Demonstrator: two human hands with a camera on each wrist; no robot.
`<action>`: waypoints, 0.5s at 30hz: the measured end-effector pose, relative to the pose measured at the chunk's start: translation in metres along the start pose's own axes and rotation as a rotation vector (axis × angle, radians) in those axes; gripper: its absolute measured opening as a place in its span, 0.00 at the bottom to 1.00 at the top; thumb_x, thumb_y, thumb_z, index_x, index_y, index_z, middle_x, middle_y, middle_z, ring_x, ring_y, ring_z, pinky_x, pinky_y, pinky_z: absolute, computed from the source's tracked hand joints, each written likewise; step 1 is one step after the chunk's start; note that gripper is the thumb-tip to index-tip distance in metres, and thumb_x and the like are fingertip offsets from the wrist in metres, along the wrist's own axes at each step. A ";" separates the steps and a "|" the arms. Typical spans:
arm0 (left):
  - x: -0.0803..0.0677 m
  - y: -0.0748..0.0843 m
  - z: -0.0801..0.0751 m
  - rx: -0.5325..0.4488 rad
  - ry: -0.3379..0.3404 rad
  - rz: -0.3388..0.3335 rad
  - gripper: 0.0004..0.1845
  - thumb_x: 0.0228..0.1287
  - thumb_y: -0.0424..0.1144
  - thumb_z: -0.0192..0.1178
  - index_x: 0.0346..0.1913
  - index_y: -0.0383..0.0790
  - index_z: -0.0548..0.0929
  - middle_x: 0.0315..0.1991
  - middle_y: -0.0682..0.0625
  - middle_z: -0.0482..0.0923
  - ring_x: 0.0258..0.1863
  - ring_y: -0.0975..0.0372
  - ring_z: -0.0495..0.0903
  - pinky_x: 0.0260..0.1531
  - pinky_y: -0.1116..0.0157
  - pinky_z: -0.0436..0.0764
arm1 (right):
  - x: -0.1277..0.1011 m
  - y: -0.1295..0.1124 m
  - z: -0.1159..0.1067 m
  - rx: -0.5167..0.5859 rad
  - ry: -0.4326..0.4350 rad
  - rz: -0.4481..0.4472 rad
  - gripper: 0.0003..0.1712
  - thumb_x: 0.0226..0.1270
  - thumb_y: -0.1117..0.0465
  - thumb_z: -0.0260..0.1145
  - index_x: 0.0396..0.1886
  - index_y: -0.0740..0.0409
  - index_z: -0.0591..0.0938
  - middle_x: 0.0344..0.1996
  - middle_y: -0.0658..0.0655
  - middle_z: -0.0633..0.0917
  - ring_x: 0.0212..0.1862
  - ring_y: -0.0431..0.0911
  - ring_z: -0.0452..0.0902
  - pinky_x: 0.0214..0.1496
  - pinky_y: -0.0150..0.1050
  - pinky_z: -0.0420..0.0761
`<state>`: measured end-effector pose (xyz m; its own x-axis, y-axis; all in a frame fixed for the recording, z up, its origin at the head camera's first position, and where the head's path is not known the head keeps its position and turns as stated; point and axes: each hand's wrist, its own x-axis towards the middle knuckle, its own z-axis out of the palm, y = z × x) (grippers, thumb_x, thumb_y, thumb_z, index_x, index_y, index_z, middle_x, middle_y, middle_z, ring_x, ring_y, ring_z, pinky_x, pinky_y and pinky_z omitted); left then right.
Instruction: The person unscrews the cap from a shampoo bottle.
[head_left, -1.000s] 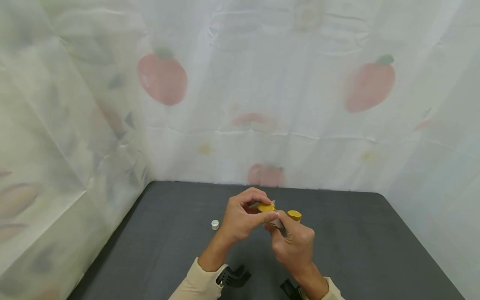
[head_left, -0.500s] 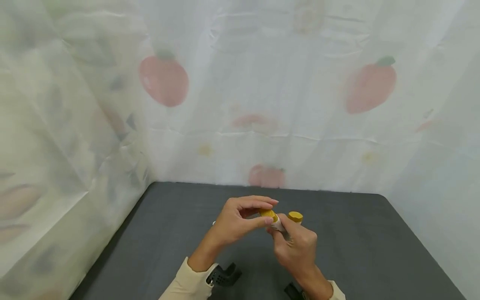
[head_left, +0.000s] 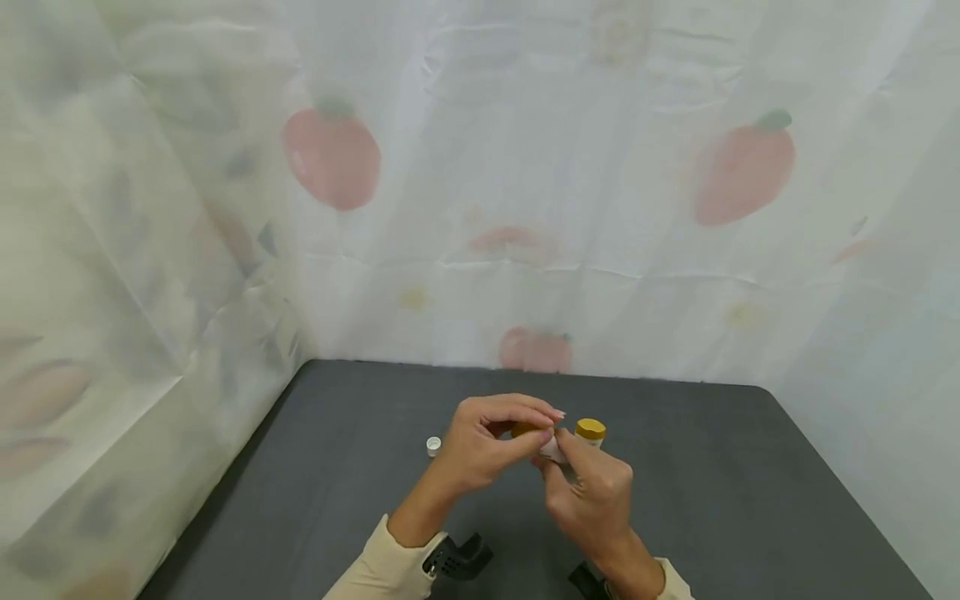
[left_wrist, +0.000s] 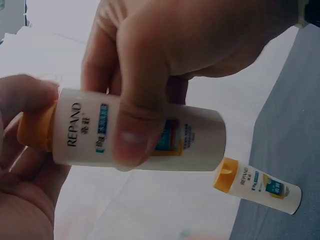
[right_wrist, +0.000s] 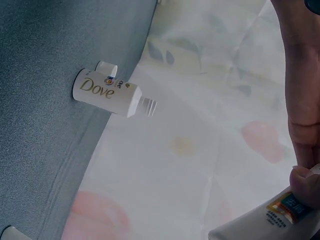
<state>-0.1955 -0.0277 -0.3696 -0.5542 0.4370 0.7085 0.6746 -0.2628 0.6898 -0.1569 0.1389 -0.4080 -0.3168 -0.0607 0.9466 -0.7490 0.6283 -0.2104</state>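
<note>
The right grip [head_left: 592, 492] curls around a small white bottle [left_wrist: 145, 137], thumb pressed across its label, and holds it above the desk [head_left: 750, 500]. The left grip [head_left: 487, 442] pinches the bottle's yellow cap [left_wrist: 35, 127]. Only the left wrist view shows the label. A second yellow-capped bottle [head_left: 591, 431] stands just beyond the hands. The right wrist view alone shows an uncapped white bottle [right_wrist: 107, 92] standing farther off, with a white cap [head_left: 433, 446] beside it.
</note>
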 end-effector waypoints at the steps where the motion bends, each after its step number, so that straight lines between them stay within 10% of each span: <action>1: 0.000 0.000 0.001 0.012 0.014 -0.011 0.05 0.68 0.23 0.66 0.43 0.24 0.89 0.48 0.28 0.86 0.48 0.55 0.89 0.45 0.61 0.90 | 0.000 0.001 0.000 0.000 -0.006 0.007 0.22 0.78 0.48 0.65 0.40 0.64 0.90 0.27 0.59 0.92 0.21 0.45 0.86 0.25 0.34 0.85; 9: -0.006 0.000 -0.011 -0.050 -0.071 -0.154 0.16 0.74 0.30 0.63 0.58 0.24 0.83 0.59 0.29 0.79 0.59 0.56 0.84 0.60 0.63 0.85 | -0.003 0.006 -0.004 0.007 -0.057 0.099 0.18 0.46 0.72 0.83 0.39 0.63 0.90 0.27 0.58 0.92 0.24 0.44 0.89 0.29 0.30 0.86; 15: -0.008 0.000 -0.014 -0.048 -0.089 -0.140 0.17 0.71 0.28 0.65 0.59 0.23 0.82 0.57 0.28 0.80 0.57 0.64 0.84 0.61 0.63 0.85 | -0.003 0.004 -0.006 -0.021 -0.069 0.113 0.18 0.47 0.71 0.83 0.40 0.61 0.90 0.27 0.56 0.93 0.24 0.41 0.88 0.28 0.29 0.85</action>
<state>-0.1981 -0.0436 -0.3734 -0.5945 0.5463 0.5901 0.5685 -0.2334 0.7889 -0.1554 0.1465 -0.4102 -0.4385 -0.0418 0.8978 -0.6943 0.6500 -0.3088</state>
